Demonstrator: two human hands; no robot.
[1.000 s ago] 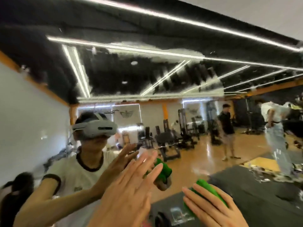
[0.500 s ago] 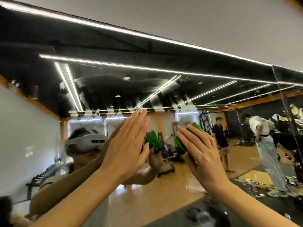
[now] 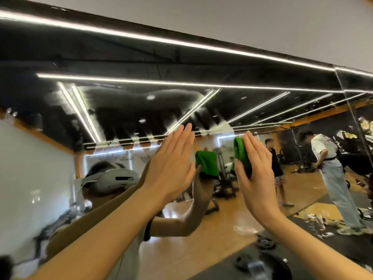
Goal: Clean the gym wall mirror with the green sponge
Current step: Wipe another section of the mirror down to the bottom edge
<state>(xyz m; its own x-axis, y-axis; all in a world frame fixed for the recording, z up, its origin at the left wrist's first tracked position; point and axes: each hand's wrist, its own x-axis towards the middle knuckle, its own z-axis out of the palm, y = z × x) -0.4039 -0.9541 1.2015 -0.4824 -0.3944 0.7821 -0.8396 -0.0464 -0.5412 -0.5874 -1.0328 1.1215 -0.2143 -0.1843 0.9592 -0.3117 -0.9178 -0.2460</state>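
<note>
Both hands are sitting a little higher on the mirror (image 3: pixel 60 158) than half a second ago, and the sponge (image 3: pixel 242 156) is riding up with them. Right hand (image 3: pixel 256 174) is pressing the sponge flat against the glass, fingers straight, thumb alongside. Left hand (image 3: pixel 171 164) is resting just beside it, fingers straight and together, holding nothing. Between the two hands, the sponge's green reflection is showing. Streaky smears are lying above the fingertips.

Mirror (image 3: pixel 201 63) (smeared, wall-mounted) carries green sponge (image 3: pixel 242 154) and left hand (image 3: pixel 171 164).
</note>
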